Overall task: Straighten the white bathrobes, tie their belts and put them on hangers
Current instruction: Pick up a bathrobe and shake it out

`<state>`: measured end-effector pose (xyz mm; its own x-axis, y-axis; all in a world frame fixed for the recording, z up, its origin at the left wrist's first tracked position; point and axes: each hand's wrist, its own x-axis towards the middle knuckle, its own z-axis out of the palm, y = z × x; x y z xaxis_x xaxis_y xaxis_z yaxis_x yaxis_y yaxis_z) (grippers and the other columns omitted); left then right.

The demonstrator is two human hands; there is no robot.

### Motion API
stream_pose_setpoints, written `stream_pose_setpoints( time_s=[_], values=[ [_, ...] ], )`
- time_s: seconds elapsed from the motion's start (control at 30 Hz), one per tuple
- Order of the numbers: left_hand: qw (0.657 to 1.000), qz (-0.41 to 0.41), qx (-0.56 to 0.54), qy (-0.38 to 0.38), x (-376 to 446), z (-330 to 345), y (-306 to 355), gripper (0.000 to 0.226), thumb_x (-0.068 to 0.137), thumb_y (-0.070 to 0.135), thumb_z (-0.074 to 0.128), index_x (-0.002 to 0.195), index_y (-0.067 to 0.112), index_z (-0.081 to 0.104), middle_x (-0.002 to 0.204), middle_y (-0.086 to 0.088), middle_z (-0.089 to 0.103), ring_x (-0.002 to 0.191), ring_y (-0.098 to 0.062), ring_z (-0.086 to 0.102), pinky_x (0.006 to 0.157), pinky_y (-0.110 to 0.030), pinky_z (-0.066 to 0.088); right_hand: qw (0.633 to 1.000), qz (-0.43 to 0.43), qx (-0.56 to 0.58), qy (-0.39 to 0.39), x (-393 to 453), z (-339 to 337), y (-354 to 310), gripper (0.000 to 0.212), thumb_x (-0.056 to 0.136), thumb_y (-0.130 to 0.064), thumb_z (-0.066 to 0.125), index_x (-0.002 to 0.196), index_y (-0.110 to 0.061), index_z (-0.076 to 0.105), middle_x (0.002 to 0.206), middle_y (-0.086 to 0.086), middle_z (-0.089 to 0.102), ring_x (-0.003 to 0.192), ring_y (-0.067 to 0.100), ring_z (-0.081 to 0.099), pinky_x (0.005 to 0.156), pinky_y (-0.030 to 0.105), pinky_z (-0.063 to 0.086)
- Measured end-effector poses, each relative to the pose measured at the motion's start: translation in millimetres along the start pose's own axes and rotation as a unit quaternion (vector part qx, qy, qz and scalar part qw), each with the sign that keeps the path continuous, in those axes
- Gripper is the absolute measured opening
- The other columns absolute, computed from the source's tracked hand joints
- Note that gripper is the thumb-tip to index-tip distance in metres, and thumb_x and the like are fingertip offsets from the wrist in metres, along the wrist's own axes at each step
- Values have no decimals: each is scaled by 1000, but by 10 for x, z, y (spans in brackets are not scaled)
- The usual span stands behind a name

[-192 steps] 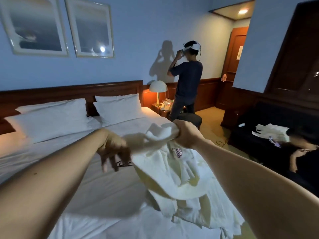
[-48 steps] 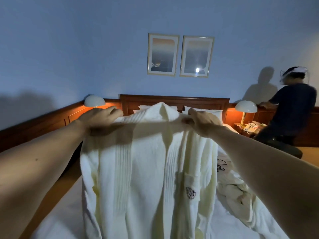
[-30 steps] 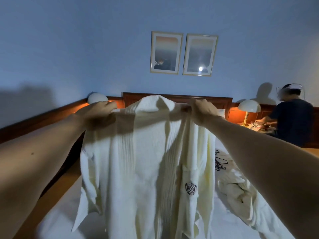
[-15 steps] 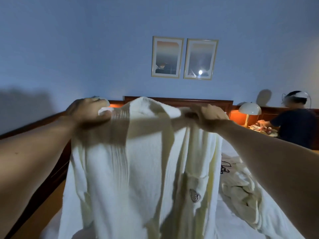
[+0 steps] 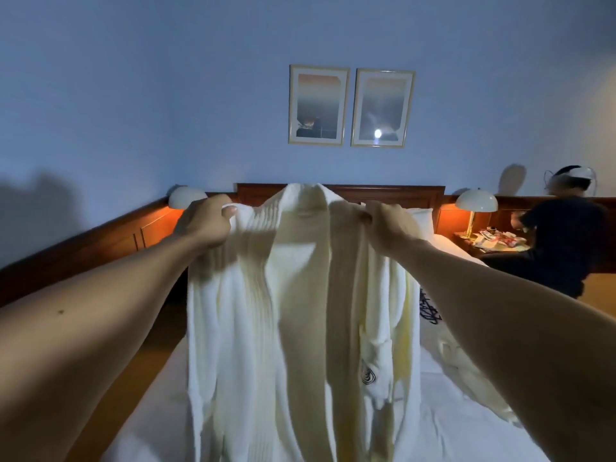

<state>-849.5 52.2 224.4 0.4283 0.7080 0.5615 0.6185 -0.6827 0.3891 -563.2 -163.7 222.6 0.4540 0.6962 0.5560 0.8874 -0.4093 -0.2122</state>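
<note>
Pinching each shoulder, the left hand (image 5: 203, 219) and right hand (image 5: 383, 225) held up the bathrobe (image 5: 293, 328), which looked soft, limp and fairly heavy.

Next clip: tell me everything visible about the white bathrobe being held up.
The bathrobe is cream-white, of thick towelling-like cloth, with ribbed bands down its front edges and a dark round emblem low on one panel. It hangs upright and open over the bed, collar up, its lower part running out of frame. The left hand and right hand grip its shoulders. No tied belt or hanger shows on it.
</note>
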Motion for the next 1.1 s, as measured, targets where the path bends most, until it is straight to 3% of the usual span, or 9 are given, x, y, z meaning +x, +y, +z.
stream_pose_setpoints(
  time_s=[0.1, 0.23, 0.33, 0.47, 0.57, 0.7, 0.83, 0.97, 1.1],
  values=[
    [997, -47, 13, 53, 35, -3, -168, 27, 100, 23, 45, 118, 10, 60, 124, -23, 60, 115, -44, 57, 95, -46, 46, 1000, -16, 2, -10, -47, -7, -30, 21, 97, -38, 42, 94, -24, 57, 95, 12, 68, 84, 36, 62, 67, 38, 48],
    [982, -144, -29, 117, 25, 19, -308, 30, 96, 18, 43, 122, 10, 57, 126, -25, 58, 115, -46, 57, 97, -46, 45, 987, -54, 34, -144, -250, -57, -32, 39, 94, -61, 51, 97, -22, 53, 86, 7, 62, 79, 29, 59, 67, 40, 47],
    [986, -109, -27, 126, -78, 16, -396, 28, 99, 16, 41, 121, 8, 56, 121, -28, 60, 112, -47, 58, 94, -48, 45, 974, -60, -21, -216, -392, -4, -42, 48, 81, -74, 57, 93, -28, 54, 89, 1, 62, 83, 25, 59, 71, 39, 48],
    [993, 97, 63, -7, -206, -315, -647, 31, 96, 30, 53, 101, 2, 66, 99, -29, 65, 95, -43, 61, 78, -44, 45, 992, 21, 46, -112, -446, -63, 48, 29, 96, -40, 63, 73, -27, 54, 78, -2, 58, 77, 24, 55, 65, 33, 36],
    [986, 157, 57, 4, -262, -498, -709, 33, 91, 28, 55, 84, -2, 66, 83, -25, 63, 83, -38, 59, 69, -33, 32, 988, 87, 128, -8, -452, -68, 68, 28, 95, -35, 64, 70, -25, 55, 70, -6, 57, 70, 23, 56, 54, 30, 36],
    [983, 143, 70, -93, -251, -533, -816, 20, 96, 30, 64, 91, 11, 65, 84, -11, 60, 84, -31, 55, 69, -37, 39, 990, 72, 0, -123, -566, -116, -17, 37, 103, -48, 49, 73, -26, 52, 75, 0, 56, 73, 23, 55, 55, 32, 35],
    [977, 170, 85, -99, -299, -440, -951, 20, 93, 39, 61, 81, 27, 51, 71, 2, 55, 73, -26, 52, 61, -36, 37, 993, 55, -37, -99, -699, -126, -23, 34, 104, -48, 40, 84, -25, 53, 80, 3, 58, 72, 26, 58, 53, 33, 33],
    [986, 150, 66, -34, -170, -306, -983, 11, 93, 11, 52, 97, 19, 59, 90, -13, 65, 83, -35, 58, 71, -42, 48, 996, -5, -32, -84, -676, -158, -158, 27, 105, -47, 41, 98, -23, 53, 75, -2, 54, 68, 24, 54, 52, 32, 32],
    [999, -3, 46, -6, -36, 0, -945, 26, 99, 14, 41, 118, 15, 59, 119, -28, 63, 106, -47, 59, 84, -44, 47, 997, 12, -1, -81, -572, -21, -200, 34, 106, -47, 41, 86, -22, 54, 73, -1, 53, 72, 26, 53, 55, 34, 31]
  ],
)
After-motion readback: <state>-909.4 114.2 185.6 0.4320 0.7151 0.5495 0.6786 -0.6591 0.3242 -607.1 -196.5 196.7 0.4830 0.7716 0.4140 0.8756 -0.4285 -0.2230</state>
